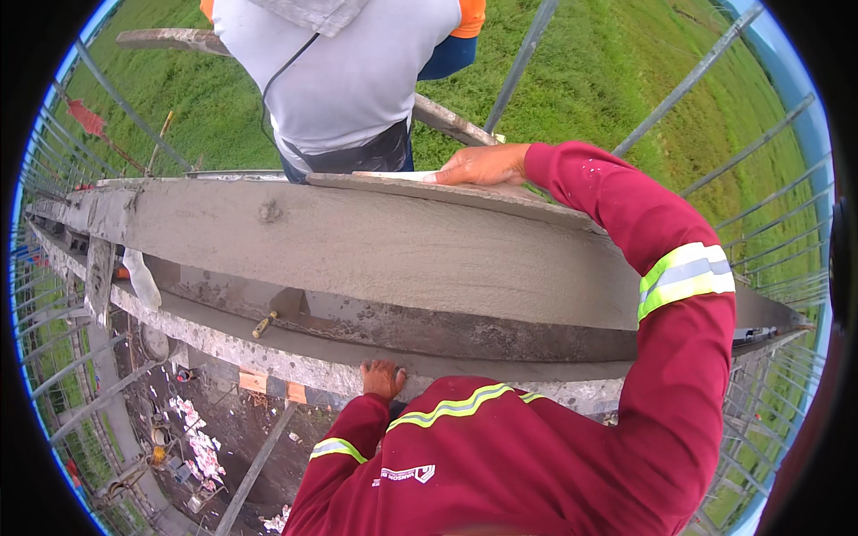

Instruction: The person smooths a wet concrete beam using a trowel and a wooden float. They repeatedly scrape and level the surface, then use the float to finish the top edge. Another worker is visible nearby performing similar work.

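My right hand (475, 166) grips a long, cement-coated board (500, 203) with a pale upper piece, lying along the far edge of a band of wet, smoothed grey plaster (375, 255). My left hand (382, 379) rests with fingers apart on the near grey ledge (474, 368), holding nothing. Left of it, a trowel (286, 308) with a yellowish handle lies in the dark channel below the plaster band. A whitish bag (141, 279) hangs beside an upright plank (99, 277) at the left.
Another person (331, 89) in a white top stands beyond the band, at a wooden rail (170, 38). Metal bars (679, 89) rise around the high wall. Grass lies far below; debris (197, 433) and a diagonal pole (250, 473) are at lower left.
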